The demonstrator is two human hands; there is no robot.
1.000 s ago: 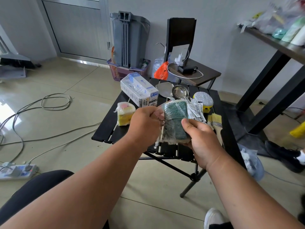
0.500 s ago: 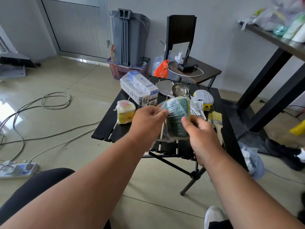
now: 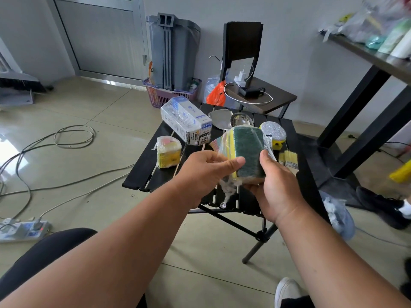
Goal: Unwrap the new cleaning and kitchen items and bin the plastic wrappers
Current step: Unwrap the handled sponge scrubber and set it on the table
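My right hand (image 3: 274, 183) grips the pack of green-and-yellow scouring sponges (image 3: 245, 150) from below, thumb on its edge. My left hand (image 3: 205, 172) pinches the clear plastic wrapper (image 3: 226, 187) at the pack's left side, loose film hanging beneath my fingers.

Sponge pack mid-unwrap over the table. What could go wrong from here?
1. The sponge pack holds several stacked sponges; if the plastic wrapper tears open suddenly, loose sponges may drop to the floor.
2. Both the left hand and right hand work above the black folding table; a hard pull might knock the wrapped yellow sponge off.
3. The freed wrapper may fall near the floor cables.
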